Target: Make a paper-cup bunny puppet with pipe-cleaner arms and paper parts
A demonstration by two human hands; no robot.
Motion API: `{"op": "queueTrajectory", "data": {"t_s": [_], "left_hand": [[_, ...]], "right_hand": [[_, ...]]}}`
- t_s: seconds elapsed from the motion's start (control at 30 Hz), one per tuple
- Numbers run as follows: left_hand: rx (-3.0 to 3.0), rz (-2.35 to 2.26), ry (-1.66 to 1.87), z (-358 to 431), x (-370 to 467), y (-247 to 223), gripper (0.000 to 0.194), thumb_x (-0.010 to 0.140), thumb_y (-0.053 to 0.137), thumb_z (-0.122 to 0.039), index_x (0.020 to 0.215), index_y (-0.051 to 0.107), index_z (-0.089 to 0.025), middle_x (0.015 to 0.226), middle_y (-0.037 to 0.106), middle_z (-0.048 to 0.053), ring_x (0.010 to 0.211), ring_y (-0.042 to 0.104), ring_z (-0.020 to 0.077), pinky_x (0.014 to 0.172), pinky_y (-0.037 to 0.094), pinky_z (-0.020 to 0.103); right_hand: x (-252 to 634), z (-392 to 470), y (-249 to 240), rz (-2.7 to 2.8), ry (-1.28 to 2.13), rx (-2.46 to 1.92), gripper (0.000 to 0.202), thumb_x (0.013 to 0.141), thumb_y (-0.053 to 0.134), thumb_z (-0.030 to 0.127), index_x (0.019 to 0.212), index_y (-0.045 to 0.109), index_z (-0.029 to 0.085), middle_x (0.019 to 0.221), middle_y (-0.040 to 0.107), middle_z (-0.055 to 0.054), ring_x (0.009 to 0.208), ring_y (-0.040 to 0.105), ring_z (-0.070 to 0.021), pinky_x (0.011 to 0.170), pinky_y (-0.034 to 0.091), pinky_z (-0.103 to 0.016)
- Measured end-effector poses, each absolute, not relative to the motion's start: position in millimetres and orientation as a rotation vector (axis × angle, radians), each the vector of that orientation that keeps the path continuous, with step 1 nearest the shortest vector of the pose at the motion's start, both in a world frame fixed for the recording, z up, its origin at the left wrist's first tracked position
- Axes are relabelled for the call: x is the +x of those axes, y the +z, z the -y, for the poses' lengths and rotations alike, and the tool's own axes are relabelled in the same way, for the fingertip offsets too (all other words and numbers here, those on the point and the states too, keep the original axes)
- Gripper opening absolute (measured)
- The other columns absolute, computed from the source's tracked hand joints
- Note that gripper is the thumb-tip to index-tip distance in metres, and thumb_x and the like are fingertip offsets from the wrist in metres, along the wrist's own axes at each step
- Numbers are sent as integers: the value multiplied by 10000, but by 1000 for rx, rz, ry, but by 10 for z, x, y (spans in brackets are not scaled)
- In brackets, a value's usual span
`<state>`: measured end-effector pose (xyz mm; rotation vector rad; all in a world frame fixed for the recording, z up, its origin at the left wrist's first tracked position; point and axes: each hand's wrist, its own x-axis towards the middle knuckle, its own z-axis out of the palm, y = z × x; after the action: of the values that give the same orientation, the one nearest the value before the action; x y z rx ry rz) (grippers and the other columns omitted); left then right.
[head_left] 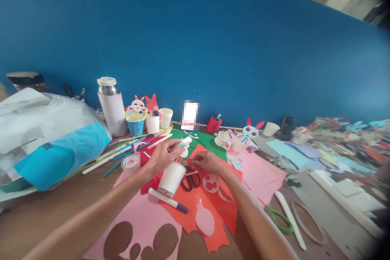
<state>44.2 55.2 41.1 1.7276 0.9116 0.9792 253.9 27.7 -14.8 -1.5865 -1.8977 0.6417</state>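
Observation:
My left hand (165,155) is closed around a small white tube with a bluish label, which looks like a glue stick (184,142). To its right, my right hand (207,161) has its fingers pinched together over the orange paper; what they hold, if anything, is too small to make out. Between and below the hands a white paper cup (172,178) lies tilted, its mouth facing away. Beside the cup are black-handled scissors (191,180), and a white marker (167,200) with a dark cap lies in front. A round paper face (211,183) rests below my right hand.
Pink paper (143,223) with cut-out holes lies in front. At the back stand a thermos (111,109), decorated cups (135,125), stacked cups (165,118) and a red pot (214,124). A plastic bag (67,118) fills the left. Green-handled scissors (282,219) and paper scraps lie right.

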Motion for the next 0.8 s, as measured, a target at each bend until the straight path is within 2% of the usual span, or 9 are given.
{"op": "queueTrajectory", "data": {"t_s": [0.07,0.17,0.23,0.4,0.6,0.8], "left_hand": [[1738,-905,959,-554,440,400,340,695,568,-404,925,663,-172,681,611,-1,579,490,121,493,361,198],[1746,-897,941,-552,440,390,322,696,574,-392,917,667,-178,700,624,1,593,499,127,502,360,200],[1776,-884,934,-546,440,389,287,697,576,-371,891,677,-185,695,625,-4,599,497,129,514,357,203],[1880,-861,939,-518,439,404,188,696,572,-298,794,701,-203,715,642,-6,631,518,141,533,355,213],[1927,-836,892,-501,430,422,180,702,564,-267,804,698,-203,721,649,-7,659,542,148,577,382,223],[1932,-835,853,-510,420,415,184,712,554,-279,804,696,-206,775,663,7,689,559,160,589,394,231]], "right_hand": [[2593,-279,-91,1873,634,-1569,123,703,601,306,690,638,189,625,625,9,557,529,-113,524,376,-225],[2666,-261,59,1710,705,-1449,227,754,545,309,931,605,180,712,631,-5,633,558,-126,597,430,-254],[2669,-226,182,1527,764,-1298,271,788,506,321,1006,573,174,723,623,-8,668,568,-131,654,452,-282],[2457,-115,428,1354,773,-1085,240,801,526,333,990,579,197,855,645,-32,824,590,-156,803,444,-323],[2279,-97,464,1354,831,-1036,221,780,565,326,962,587,203,925,651,-38,887,589,-167,826,441,-318],[2336,-101,446,1383,853,-1053,230,786,562,324,974,591,195,922,655,-41,861,599,-167,820,449,-327]]}}
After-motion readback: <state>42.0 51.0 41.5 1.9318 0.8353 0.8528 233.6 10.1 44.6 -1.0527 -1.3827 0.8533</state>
